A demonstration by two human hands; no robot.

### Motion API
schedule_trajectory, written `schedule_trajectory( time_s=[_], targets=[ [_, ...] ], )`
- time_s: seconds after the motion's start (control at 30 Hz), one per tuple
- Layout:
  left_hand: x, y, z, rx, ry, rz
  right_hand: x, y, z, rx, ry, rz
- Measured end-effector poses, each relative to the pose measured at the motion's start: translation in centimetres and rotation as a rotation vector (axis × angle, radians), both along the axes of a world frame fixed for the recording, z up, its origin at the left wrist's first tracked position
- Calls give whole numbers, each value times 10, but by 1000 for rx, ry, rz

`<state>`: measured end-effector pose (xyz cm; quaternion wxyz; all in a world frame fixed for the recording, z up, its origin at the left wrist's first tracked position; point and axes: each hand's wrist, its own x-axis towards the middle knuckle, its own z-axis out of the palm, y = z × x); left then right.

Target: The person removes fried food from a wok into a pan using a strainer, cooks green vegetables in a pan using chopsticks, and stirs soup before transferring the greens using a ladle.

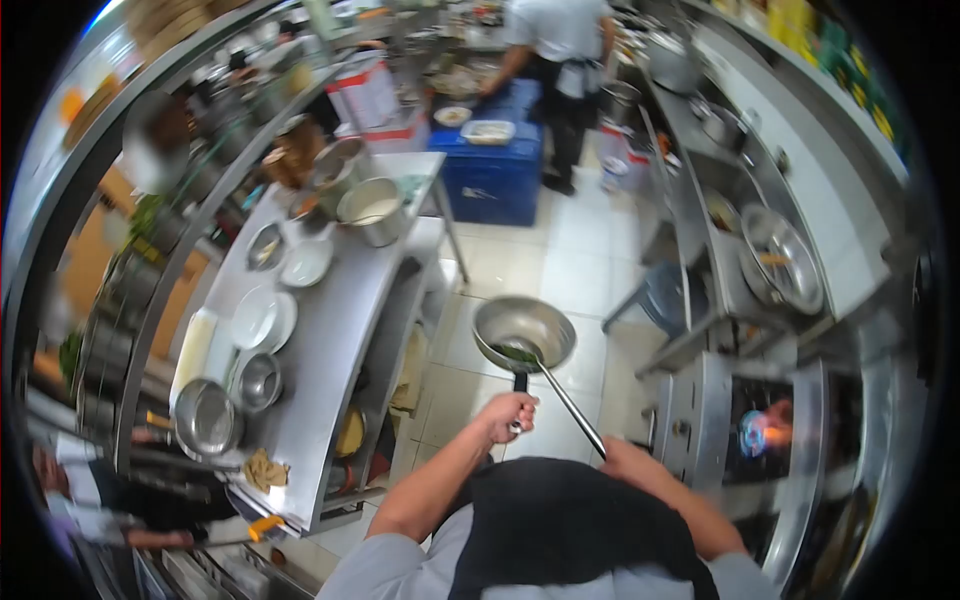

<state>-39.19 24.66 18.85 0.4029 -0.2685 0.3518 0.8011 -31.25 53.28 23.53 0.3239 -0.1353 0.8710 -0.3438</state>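
In front of my body I hold up a metal wok by its dark handle, above the tiled floor. My left hand is wrapped round that handle. Some green food lies low in the wok, on the side near me. A long-handled metal ladle slants down into the wok; its head is partly hidden by the food. My right hand grips the ladle's far end, close to my apron.
On my right a lit burner flames on the stove. A steel table on my left bears bowls and pots. Ahead stand a blue cooler box and a person. Another person's arm shows at lower left.
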Motion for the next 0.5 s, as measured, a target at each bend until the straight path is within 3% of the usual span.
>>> schedule_trajectory(
  time_s=[0.07,0.13,0.17,0.5],
  targets=[
    [6,-7,-16,88,-81,44,-1,12,-45,53,17,66],
    [15,-8,-33,151,-158,94,-2,-19,27,251,-158,61],
    [19,-9,-41,181,-182,109,-1,-24,33,282,-182,67],
    [51,-38,-77,326,-258,185,-2,-30,-21,222,-117,205]
  ],
)
